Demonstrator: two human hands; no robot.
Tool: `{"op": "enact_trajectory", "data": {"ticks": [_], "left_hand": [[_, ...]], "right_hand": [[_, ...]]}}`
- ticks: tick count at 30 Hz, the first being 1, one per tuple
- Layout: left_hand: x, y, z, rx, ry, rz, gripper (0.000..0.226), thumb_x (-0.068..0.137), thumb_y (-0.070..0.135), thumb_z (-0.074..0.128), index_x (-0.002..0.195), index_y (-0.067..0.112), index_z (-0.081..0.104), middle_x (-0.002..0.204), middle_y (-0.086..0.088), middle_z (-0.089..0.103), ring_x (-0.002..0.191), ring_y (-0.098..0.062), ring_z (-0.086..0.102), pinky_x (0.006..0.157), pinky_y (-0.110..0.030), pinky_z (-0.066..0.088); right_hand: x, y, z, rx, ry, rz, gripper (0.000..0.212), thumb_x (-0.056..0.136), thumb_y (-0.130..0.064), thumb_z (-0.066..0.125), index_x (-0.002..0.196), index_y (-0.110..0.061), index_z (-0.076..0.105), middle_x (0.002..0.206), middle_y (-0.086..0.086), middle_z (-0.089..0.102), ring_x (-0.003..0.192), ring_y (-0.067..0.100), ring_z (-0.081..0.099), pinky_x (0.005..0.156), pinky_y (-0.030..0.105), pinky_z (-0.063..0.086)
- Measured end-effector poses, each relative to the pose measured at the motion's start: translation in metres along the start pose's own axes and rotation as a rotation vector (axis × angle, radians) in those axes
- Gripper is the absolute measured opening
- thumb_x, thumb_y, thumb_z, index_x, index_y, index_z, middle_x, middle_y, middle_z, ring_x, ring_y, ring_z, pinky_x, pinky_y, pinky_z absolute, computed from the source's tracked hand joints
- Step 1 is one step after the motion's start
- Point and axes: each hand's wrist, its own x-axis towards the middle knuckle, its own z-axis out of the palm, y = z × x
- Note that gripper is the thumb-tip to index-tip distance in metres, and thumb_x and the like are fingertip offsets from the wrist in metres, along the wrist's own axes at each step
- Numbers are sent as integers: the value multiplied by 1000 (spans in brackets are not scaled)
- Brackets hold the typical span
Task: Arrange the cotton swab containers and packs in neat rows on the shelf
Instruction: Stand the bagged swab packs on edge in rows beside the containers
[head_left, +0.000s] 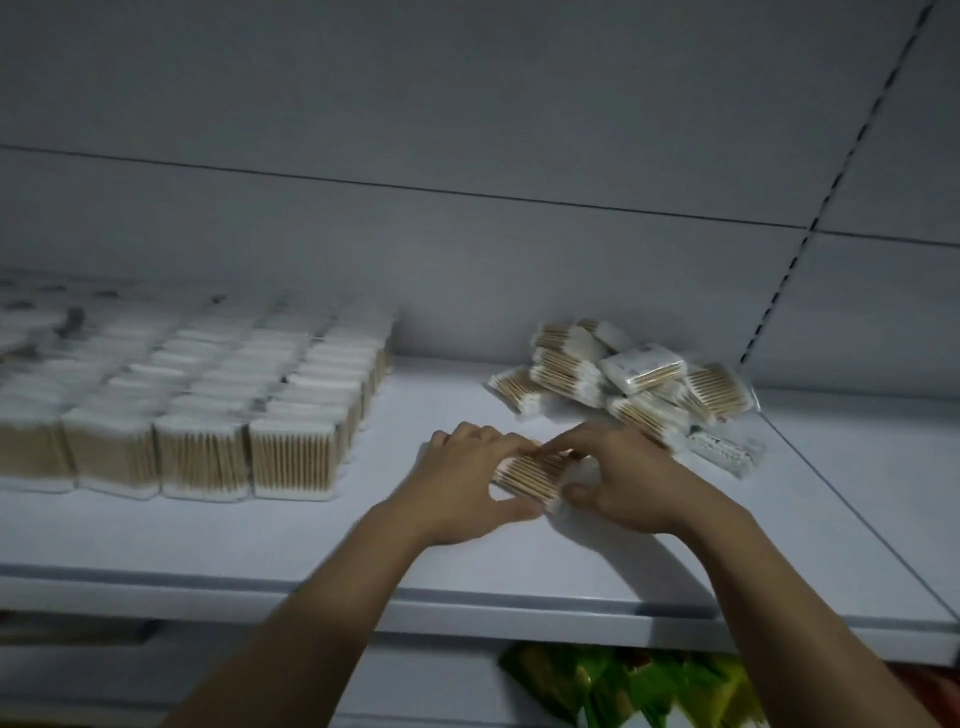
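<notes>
Both hands are on one cotton swab pack (529, 475), which sits at the middle of the white shelf (291, 545), towards the front edge. The left hand (462, 486) grips the pack's left end, thumb along the near edge and fingers curled over the far side. The right hand (621, 483) pinches the right end, thumb at the near corner and index finger stretched across the top. Whether the pack rests flat on the shelf or is lifted just off it, I cannot tell; the picture is a little blurred there. To the left of the pack, well apart, the swab containers (208, 400) stand upright in tidy rows, wooden sticks showing through clear sides. Behind the pack and to its right lies a loose heap of packs (628, 374), tumbled at all angles, with a single flat pack (727, 453) just right of the right hand. Below the pack, under the shelf's front lip, green packaging (623, 686) peeks out.
</notes>
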Motion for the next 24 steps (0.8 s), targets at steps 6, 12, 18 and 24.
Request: {"op": "enact_trajectory", "data": {"ticks": [6, 12, 18, 24], "left_hand": [[7, -4, -2, -300, 199, -56, 22, 98, 41, 49, 115, 34, 61, 106, 12, 65, 96, -5, 59, 86, -34, 49], [9, 8, -10, -878, 366, -250, 50, 89, 62, 47, 109, 18, 61, 103, -3, 72, 91, -18, 72, 80, -37, 59], [11, 3, -10, -816, 618, -419, 36, 73, 60, 63, 98, 33, 61, 102, 4, 73, 95, -19, 70, 87, -54, 54], [14, 5, -11, -809, 780, -557, 13, 84, 31, 73, 90, 21, 68, 85, 0, 73, 71, -12, 65, 69, -34, 50]], "right_hand": [[20, 15, -8, 127, -19, -204, 49, 79, -33, 71, 126, -39, 56, 118, -16, 58, 103, 4, 53, 86, 27, 45], [63, 9, -28, 406, 231, -213, 14, 81, -23, 74, 93, -27, 69, 83, -15, 67, 71, -3, 59, 64, 13, 43], [98, -3, -39, 542, 193, -210, 11, 77, -22, 77, 83, -20, 68, 81, -7, 72, 75, 15, 68, 69, 38, 56], [128, -18, -48, 321, 172, -270, 11, 78, -29, 75, 80, -23, 66, 80, -9, 67, 76, 13, 63, 75, 37, 55]]}}
